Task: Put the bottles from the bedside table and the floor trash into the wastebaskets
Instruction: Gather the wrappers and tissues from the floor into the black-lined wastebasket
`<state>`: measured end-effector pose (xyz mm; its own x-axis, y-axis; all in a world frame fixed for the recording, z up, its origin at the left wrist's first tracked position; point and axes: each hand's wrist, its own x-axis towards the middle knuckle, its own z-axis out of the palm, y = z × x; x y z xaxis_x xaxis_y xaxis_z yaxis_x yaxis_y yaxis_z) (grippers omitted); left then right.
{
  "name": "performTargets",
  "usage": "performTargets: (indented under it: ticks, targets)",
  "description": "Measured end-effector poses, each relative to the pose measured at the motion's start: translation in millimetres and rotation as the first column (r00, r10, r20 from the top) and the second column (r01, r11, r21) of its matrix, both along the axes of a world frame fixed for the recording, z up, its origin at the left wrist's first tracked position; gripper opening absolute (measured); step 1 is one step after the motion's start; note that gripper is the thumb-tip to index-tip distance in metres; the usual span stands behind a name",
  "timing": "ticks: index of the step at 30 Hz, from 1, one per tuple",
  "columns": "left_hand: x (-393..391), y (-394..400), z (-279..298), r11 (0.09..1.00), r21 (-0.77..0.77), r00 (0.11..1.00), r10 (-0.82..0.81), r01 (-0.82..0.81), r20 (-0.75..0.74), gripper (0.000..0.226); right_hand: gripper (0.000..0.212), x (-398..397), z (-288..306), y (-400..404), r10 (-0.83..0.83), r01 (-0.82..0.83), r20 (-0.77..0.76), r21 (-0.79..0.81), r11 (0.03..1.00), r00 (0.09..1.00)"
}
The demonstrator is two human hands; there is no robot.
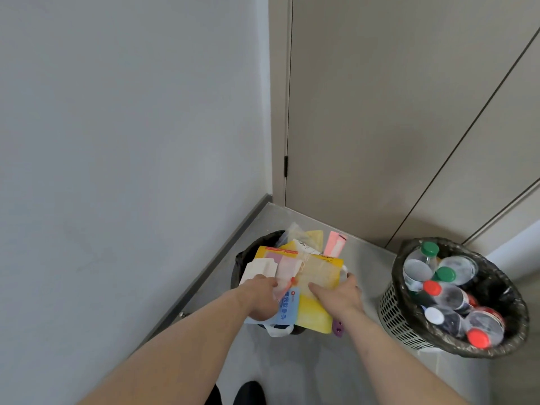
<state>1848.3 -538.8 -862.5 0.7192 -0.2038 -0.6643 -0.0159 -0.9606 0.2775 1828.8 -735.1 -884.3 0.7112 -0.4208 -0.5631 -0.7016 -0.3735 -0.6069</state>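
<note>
Both forearms reach down: left hand (258,299) pinches wrappers (287,276), right hand (340,293) spread flat, pressing trash into the corner wastebasket (242,264) (bottles (450,290) already binned). Next: let go.

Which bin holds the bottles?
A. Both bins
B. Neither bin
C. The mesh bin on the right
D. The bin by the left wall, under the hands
C: the capped bottles lie in the mesh bin on the right, while the left bin under the hands holds only flat wrappers as far as can be seen.
</note>
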Motion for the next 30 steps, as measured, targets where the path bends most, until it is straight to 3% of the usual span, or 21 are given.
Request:
performTargets:
  ticks: [10, 16, 23, 27, 30]
  targets:
    - [-2, -22, 3, 0.989, 0.044, 0.990, -0.143, 0.143, 0.010, 0.082, 0.085, -11, 12, -26, 0.196, -0.174, 0.153, -0.147, 0.974, 0.969]
    - [7, -35, -30, 0.961, 0.136, 0.969, -0.230, 0.241, -0.088, 0.087, 0.075, -14, 13, -43, 0.216, -0.205, 0.142, -0.091, 0.975, 0.966]
    - [37, -35, -72, 0.872, 0.294, 0.920, -0.359, 0.391, -0.158, 0.086, 0.065, -37, 34, -85, 0.370, -0.361, 0.076, -0.109, 0.926, 0.926]
    - [51, -41, -86, 0.872, 0.350, 0.939, -0.302, 0.341, -0.163, 0.087, 0.061, -59, 39, -119, 0.436, -0.432, 0.032, -0.093, 0.897, 0.899]
    - [54, -50, -85, 0.908, 0.350, 0.973, -0.216, 0.230, -0.077, 0.067, 0.058, -77, 41, -142, 0.486, -0.489, -0.048, -0.102, 0.866, 0.872]
